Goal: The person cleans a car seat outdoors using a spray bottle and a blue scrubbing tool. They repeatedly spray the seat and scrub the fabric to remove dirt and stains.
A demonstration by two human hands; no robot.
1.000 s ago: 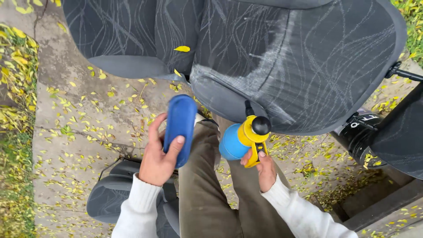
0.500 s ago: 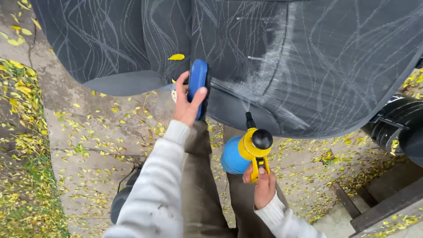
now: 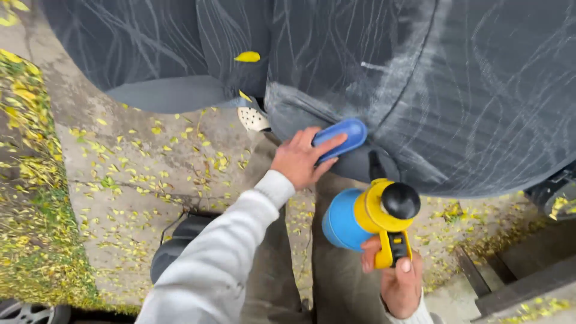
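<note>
Left hand (image 3: 298, 159) closed around a blue oval brush (image 3: 340, 137), fingers over its top, pressing it against the lower edge of a dark grey car seat (image 3: 456, 90) that stands outdoors. Right hand (image 3: 399, 283) wrapped around the yellow handle of a blue-and-yellow spray bottle (image 3: 366, 219), thumb on top, nozzle aimed up at the seat, held just below the brush and apart from the fabric.

Progress, as I judge it: pale streaks and scrub marks cover much of the fabric, so much of it looks worked; the lower edge is in hand now.

A yellow leaf (image 3: 247, 57) lies on the seat. Ground is a concrete slab (image 3: 120, 180) littered with small yellow leaves; grass strip (image 3: 24, 198) at left.
</note>
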